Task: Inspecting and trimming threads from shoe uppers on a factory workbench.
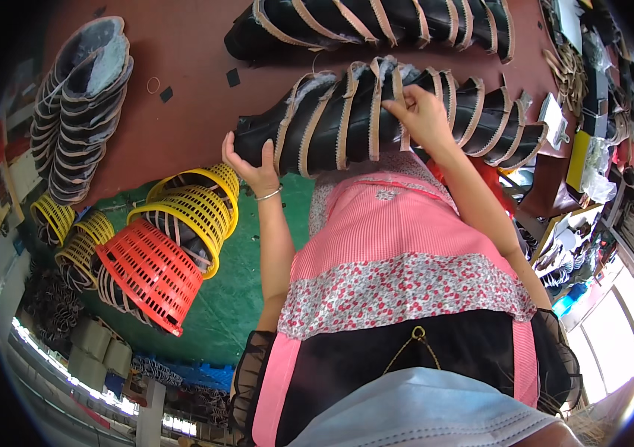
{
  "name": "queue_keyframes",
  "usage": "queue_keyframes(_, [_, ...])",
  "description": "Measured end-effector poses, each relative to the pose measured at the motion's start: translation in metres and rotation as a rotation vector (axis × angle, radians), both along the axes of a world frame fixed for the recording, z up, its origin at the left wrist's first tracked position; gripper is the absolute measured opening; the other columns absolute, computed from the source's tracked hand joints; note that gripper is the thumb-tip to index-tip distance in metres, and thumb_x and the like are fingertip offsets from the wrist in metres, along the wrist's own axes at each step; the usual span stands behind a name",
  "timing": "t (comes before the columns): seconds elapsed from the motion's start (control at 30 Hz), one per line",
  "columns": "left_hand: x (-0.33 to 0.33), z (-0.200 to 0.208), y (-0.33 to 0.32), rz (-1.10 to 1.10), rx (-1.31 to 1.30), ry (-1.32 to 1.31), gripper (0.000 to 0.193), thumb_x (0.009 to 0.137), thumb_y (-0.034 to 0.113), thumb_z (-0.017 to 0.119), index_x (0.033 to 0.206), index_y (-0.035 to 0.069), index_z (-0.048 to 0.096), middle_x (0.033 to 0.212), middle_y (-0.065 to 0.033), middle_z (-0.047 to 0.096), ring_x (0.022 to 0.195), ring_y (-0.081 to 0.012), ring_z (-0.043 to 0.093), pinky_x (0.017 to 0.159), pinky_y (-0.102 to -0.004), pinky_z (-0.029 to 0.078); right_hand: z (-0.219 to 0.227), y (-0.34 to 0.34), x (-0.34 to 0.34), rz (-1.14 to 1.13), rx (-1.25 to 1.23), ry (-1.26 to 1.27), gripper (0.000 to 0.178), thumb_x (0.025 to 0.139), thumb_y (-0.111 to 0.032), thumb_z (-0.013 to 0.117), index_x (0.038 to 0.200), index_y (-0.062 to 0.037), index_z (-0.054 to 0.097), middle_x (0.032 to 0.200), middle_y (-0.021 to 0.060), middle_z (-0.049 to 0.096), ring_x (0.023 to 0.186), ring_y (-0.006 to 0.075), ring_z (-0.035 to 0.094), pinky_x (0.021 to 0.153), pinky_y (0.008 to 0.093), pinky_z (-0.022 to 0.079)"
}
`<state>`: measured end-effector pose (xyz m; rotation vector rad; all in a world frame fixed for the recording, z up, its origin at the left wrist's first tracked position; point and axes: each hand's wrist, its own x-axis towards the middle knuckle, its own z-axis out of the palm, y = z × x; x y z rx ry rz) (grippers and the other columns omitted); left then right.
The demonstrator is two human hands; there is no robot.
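A long row of nested black boot uppers lies along the near edge of the reddish-brown table. Their tan zigzag-cut edges stand up like ribs, and grey-white fleece lining shows along the top. My left hand grips the row's left end, thumb on the near side and fingers round the dark tip. Further right, my right hand is closed, pinching the upper edge of one piece near the middle of the row. What lies under its fingertips is partly hidden.
Another row of black uppers lies at the far edge, and a fleece-lined stack stands far left. Yellow baskets and a red basket sit on the green floor. A clipboard and scraps are at right.
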<state>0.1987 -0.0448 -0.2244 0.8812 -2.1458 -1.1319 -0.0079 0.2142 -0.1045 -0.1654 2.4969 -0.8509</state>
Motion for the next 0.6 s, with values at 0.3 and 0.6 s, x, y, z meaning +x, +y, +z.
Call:
queue_keyframes(0.3, [-0.016,0.009,0.006,0.139,-0.225,-0.2,0.057,0.089,0.029,0.075,0.132,-0.002,0.053,0.134,-0.0204,0.052,0.126,-0.0364,0.046,0.11,-0.0485,0.033,-0.002,0.05,0.047,-0.18,-0.362,-0.003,0.013,0.088,-0.007,0.073,0.094,0.0005,0.065,0.084,0.0065,0.062,0.076,0.0139,0.057,0.07,0.0291,0.047])
queue_keyframes(0.6, [-0.111,0.118,0.116,-0.789,-0.4,-0.201,0.06,0.081,0.037,0.067,0.136,0.014,0.058,0.138,-0.0061,0.057,0.134,-0.0287,0.046,0.116,-0.0649,0.017,-0.004,0.048,0.045,-0.125,-0.336,0.137,0.014,0.087,-0.008,0.073,0.095,-0.0002,0.065,0.084,0.0088,0.061,0.075,0.0187,0.058,0.07,0.0312,0.048])
